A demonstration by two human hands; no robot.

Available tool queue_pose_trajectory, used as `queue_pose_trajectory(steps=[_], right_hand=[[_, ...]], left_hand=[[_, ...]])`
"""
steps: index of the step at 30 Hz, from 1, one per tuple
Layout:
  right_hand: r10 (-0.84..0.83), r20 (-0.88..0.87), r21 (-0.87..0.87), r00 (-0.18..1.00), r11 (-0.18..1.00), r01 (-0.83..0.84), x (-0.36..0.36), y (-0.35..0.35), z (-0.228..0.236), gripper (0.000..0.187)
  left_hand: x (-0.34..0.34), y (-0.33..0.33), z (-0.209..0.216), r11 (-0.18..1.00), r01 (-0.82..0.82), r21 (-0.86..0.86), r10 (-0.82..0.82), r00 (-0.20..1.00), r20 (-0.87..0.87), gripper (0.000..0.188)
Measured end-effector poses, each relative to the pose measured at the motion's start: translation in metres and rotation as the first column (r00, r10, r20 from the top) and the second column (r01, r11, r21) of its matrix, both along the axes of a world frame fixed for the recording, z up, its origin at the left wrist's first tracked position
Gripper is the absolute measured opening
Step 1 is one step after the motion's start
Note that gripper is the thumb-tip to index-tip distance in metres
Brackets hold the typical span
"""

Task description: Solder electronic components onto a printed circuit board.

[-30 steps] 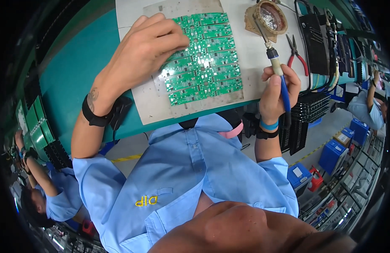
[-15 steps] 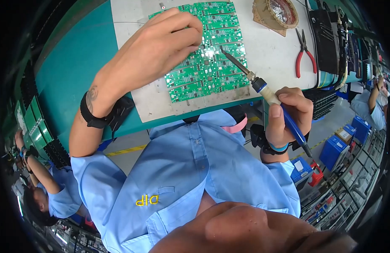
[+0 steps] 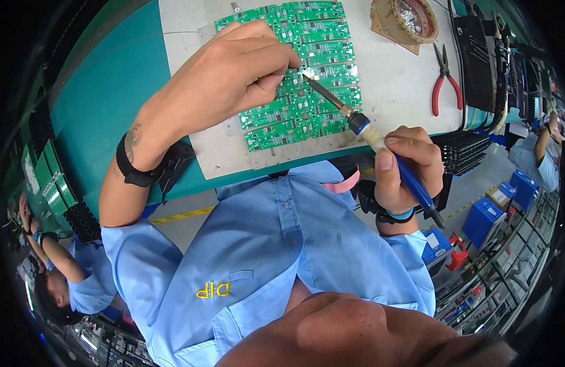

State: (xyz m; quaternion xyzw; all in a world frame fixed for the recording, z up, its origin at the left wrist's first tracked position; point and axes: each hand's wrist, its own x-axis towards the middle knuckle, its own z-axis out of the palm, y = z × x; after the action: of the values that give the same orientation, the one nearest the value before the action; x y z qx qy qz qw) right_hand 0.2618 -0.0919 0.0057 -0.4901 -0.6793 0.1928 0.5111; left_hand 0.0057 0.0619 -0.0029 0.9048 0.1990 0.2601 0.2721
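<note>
Head view: green circuit board panel (image 3: 298,67) lies on the grey mat (image 3: 386,79) on the bench.
Right hand (image 3: 405,168): fingers clenched round the soldering iron (image 3: 368,131); its tip has come onto the panel's middle.
Left hand (image 3: 227,79): fingers pinched beside the tip, contents unclear.
Red pliers (image 3: 444,82): right of the panel.
Meaning: soldering appears to be starting.

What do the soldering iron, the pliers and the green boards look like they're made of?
Soldering iron: dull grey metal tip, glossy blue handle, likely plastic. Pliers: dark metal jaws, red grips, probably rubber or plastic. Green boards: rigid circuit laminate with a glossy green coat and shiny silver pads.
</note>
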Motion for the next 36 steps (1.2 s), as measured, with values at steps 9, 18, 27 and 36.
queue_pose_trajectory(steps=[9,18,27,36], right_hand=[[-0.013,0.032,-0.001,0.999,1.0,0.013,-0.0078,0.0057,-0.0008,0.023],[-0.006,0.017,-0.013,1.0,1.0,0.006,-0.0079,0.0058,-0.0028,0.023],[0.012,0.031,-0.024,0.999,1.0,-0.012,-0.0079,0.0055,-0.0023,0.025],[0.004,0.039,-0.006,0.999,1.0,-0.004,-0.0093,0.0032,-0.0045,0.024]], left_hand=[[-0.0003,-0.0004,0.0028,0.999,0.014,-0.033,-0.014,1.0,-0.01,0.015],[-0.0006,-0.0019,0.0018,0.999,0.009,-0.039,-0.009,1.0,-0.006,0.015],[-0.0017,-0.0002,0.0016,0.999,0.01,-0.033,-0.011,1.0,-0.026,0.019],[0.0008,-0.0007,-0.0008,0.998,0.042,-0.043,-0.041,0.999,0.004,0.013]])
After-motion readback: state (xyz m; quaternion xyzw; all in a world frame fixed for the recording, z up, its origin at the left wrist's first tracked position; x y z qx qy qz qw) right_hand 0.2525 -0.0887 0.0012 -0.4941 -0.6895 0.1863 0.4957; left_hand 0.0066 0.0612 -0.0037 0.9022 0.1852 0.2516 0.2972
